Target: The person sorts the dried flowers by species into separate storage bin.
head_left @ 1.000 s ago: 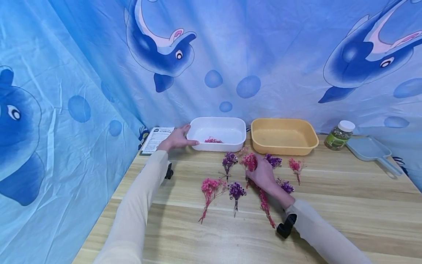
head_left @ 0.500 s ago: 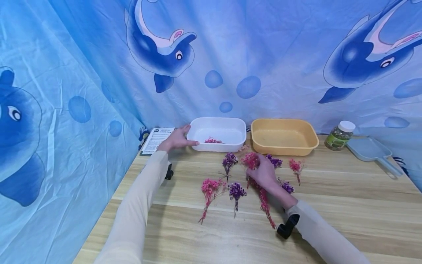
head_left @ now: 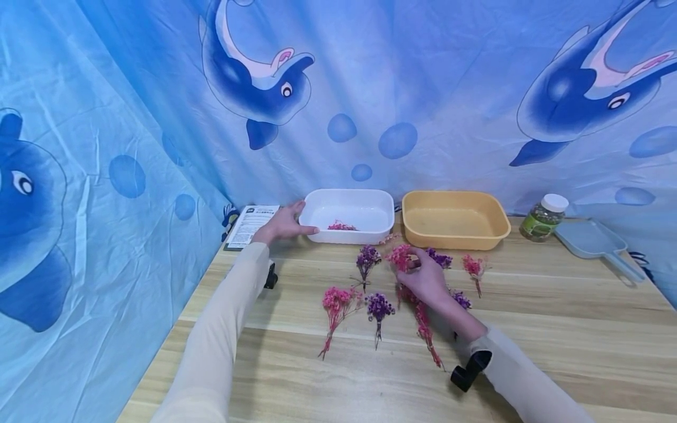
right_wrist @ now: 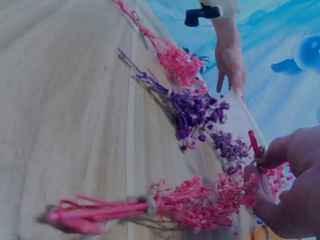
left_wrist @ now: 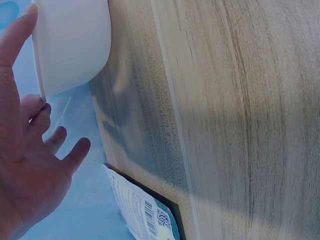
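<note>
My right hand [head_left: 413, 263] pinches a pink flower sprig [head_left: 399, 257] just in front of the two trays; the right wrist view shows the fingers [right_wrist: 272, 160] curled round its red stem [right_wrist: 254, 144]. Several other pink and purple dried sprigs lie around it on the wooden table [head_left: 555, 329], among them a purple one [head_left: 367, 258], a pink one [head_left: 336, 298] and a long pink one [head_left: 426, 329]. My left hand [head_left: 288, 222] rests with straight fingers on the left end of the white tray [head_left: 349, 236], thumb [left_wrist: 17, 35] along its rim. A pink sprig [head_left: 341, 225] lies in that tray.
A yellow tray [head_left: 456, 239] stands right of the white one. Further right are a white-capped jar [head_left: 542, 217] and a pale blue dustpan [head_left: 591, 238]. A printed booklet [head_left: 251, 224] lies at the back left corner. A blue dolphin-print cloth hangs behind and to the left.
My right hand has shifted slightly up over the pink sprig and its forearm has swung to the right. The left hand has stayed on the white tray.
</note>
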Action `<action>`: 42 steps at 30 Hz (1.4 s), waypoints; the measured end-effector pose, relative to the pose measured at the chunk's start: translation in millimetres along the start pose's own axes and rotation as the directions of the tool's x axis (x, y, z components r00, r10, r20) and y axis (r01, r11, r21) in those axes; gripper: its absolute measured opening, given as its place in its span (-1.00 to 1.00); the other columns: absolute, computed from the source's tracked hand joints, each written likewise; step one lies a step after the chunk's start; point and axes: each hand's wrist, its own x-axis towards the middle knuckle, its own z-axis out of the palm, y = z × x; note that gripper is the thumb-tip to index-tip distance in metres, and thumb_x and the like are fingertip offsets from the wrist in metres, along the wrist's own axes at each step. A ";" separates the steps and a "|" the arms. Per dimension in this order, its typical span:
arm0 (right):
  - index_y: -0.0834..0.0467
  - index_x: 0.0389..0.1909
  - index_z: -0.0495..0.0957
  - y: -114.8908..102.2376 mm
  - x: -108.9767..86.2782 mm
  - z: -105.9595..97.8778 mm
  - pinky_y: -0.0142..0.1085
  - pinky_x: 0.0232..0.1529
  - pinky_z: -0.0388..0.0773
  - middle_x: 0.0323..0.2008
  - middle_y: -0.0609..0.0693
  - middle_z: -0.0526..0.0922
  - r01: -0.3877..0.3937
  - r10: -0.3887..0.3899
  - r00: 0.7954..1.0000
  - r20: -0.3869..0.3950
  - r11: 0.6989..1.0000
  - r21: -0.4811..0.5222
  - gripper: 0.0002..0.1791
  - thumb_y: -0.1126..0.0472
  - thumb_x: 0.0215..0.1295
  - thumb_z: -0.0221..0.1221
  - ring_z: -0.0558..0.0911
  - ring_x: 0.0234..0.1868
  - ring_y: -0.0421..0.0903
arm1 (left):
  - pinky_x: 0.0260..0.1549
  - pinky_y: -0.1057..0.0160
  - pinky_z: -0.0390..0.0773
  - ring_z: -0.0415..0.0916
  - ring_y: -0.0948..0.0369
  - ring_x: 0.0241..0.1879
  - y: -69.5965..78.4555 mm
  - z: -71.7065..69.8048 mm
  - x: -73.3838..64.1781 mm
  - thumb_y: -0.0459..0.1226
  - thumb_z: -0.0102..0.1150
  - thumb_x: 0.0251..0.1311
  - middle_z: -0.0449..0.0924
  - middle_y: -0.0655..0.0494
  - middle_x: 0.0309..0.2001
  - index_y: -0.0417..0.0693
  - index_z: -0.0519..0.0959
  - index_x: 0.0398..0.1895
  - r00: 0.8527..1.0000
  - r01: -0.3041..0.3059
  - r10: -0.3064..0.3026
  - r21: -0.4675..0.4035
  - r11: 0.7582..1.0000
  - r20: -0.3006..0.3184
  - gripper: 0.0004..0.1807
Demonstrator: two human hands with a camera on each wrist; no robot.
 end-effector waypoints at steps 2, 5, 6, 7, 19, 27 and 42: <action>0.30 0.34 0.36 -1.8 -2.1 -2.0 -0.21 -0.34 0.70 -0.09 0.29 0.62 -0.013 0.012 1.000 0.008 1.000 0.020 -0.28 0.20 0.19 0.39 0.68 -0.17 0.15 | 0.45 -0.17 -0.08 -0.20 -0.12 0.53 0.3 -0.2 -0.3 0.16 0.41 0.06 -0.16 -0.15 0.59 -0.19 -0.06 0.59 1.000 -0.002 0.002 -0.004 1.000 -0.003 0.21; 0.28 0.36 0.34 -4.4 -5.0 -5.2 -0.23 -0.35 0.69 -0.06 0.30 0.60 -0.025 0.023 0.999 0.028 0.998 0.064 -0.28 0.24 0.21 0.37 0.67 -0.16 0.15 | 0.45 -0.17 -0.08 -0.20 -0.13 0.53 0.1 -0.5 -0.4 0.16 0.42 0.06 -0.16 -0.17 0.58 -0.21 -0.06 0.59 1.000 -0.010 0.010 0.002 1.000 -0.006 0.22; 0.29 0.37 0.33 -5.2 -6.0 -6.2 -0.24 -0.35 0.69 -0.05 0.32 0.60 -0.021 0.019 0.999 0.033 0.997 0.078 -0.28 0.26 0.21 0.35 0.67 -0.15 0.15 | 0.45 -0.17 -0.09 -0.20 -0.14 0.53 0.1 -0.7 -0.5 0.15 0.42 0.05 -0.16 -0.17 0.58 -0.22 -0.06 0.59 1.000 -0.012 0.012 0.005 1.000 -0.006 0.22; 0.29 0.38 0.32 -6.0 -6.7 -7.0 -0.25 -0.35 0.69 -0.05 0.31 0.59 -0.025 0.022 0.999 0.037 0.995 0.099 -0.28 0.29 0.21 0.35 0.67 -0.17 0.13 | 0.45 -0.17 -0.09 -0.20 -0.14 0.53 0.2 -0.8 -0.7 0.15 0.42 0.05 -0.16 -0.17 0.58 -0.21 -0.07 0.59 1.000 -0.011 0.011 0.008 1.000 -0.006 0.23; 0.26 0.46 0.24 -11.2 -8.9 -17.6 -0.20 -0.34 0.72 0.01 0.38 0.53 0.037 -0.068 0.993 0.096 0.954 0.296 -0.26 0.42 0.25 0.26 0.66 -0.17 0.25 | 0.45 -0.16 -0.08 -0.21 -0.11 0.54 -0.8 0.4 -1.3 0.17 0.42 0.05 -0.16 -0.15 0.59 -0.18 -0.07 0.60 1.000 0.008 -0.008 0.006 1.000 -0.008 0.23; 0.26 0.44 0.25 -18.0 1.3 -29.6 -0.29 -0.27 0.68 0.02 0.36 0.59 0.135 -0.170 0.978 0.119 0.957 0.256 -0.28 0.41 0.27 0.26 0.66 -0.24 0.08 | 0.45 -0.16 -0.09 -0.21 -0.11 0.54 -0.6 0.7 -2.1 0.16 0.41 0.06 -0.16 -0.15 0.59 -0.18 -0.08 0.60 1.000 0.008 -0.008 0.006 1.000 -0.004 0.22; 0.25 0.47 0.22 -40.1 49.4 -45.2 -0.25 -0.29 0.69 -0.01 0.33 0.58 0.271 -0.316 0.925 0.210 0.937 0.220 -0.27 0.44 0.29 0.23 0.65 -0.19 0.12 | 0.46 -0.11 -0.08 -0.19 -0.13 0.53 -0.5 -0.4 -0.3 0.16 0.40 0.08 -0.16 -0.18 0.58 -0.23 -0.08 0.59 1.000 -0.008 0.008 0.035 0.999 0.001 0.22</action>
